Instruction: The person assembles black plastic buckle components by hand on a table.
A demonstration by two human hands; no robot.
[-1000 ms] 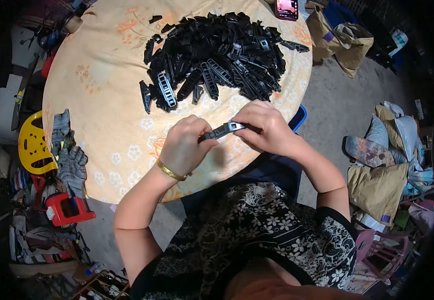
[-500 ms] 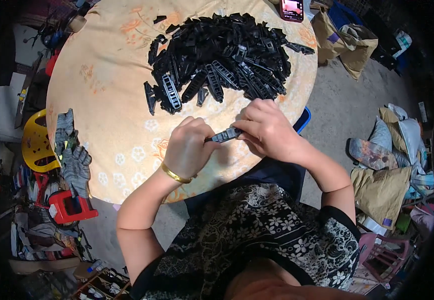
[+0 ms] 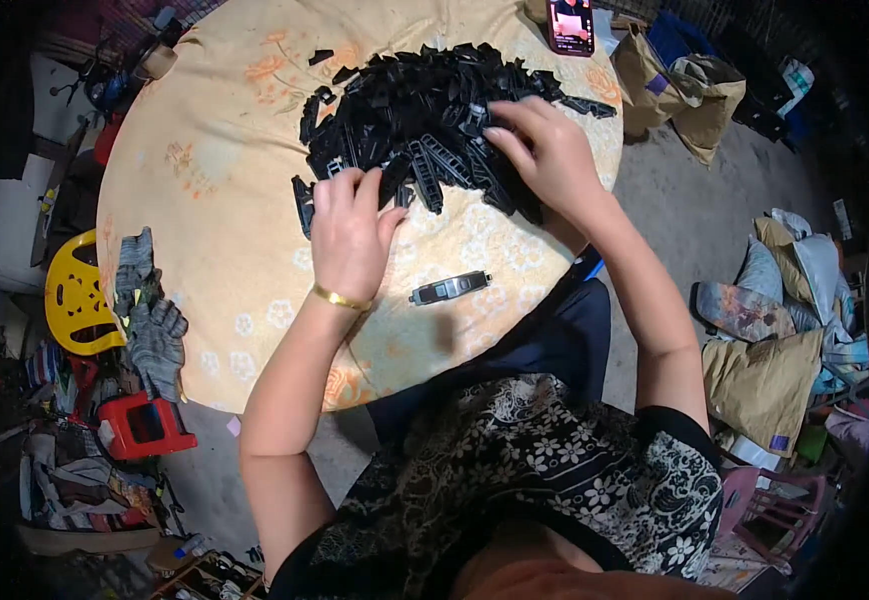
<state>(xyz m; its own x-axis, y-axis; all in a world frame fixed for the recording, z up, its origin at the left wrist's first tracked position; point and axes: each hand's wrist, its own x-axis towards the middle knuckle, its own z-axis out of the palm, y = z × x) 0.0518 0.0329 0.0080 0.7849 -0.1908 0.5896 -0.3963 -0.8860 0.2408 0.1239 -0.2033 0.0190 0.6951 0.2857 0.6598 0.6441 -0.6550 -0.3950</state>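
A large heap of black plastic pieces (image 3: 405, 100) covers the far middle of the table; several are long and slotted like ladders. My left hand (image 3: 350, 235) reaches to the heap's near left edge, thumb apart from the fingers, fingertips over the pieces. At the heap's right side is my right hand (image 3: 553, 160), thumb and forefinger spread beside a small grey piece (image 3: 477, 117). Neither hand visibly lifts anything. Closer to me, a long grey-and-black plastic piece (image 3: 452, 288), pointed at its ends, lies alone on the patterned tablecloth (image 3: 205, 230).
A phone (image 3: 571, 25) with a lit screen stands at the far right table edge. Grey gloves (image 3: 150, 310) hang over the left edge, near a yellow plastic seat (image 3: 80, 290) and a red stool (image 3: 145, 425). Brown sacks (image 3: 765, 385) are on the floor at right.
The grey-and-black piece that both hands held has been let go onto the tablecloth. Both hands have moved away from me to the heap, the left one to the left, the right one slightly right.
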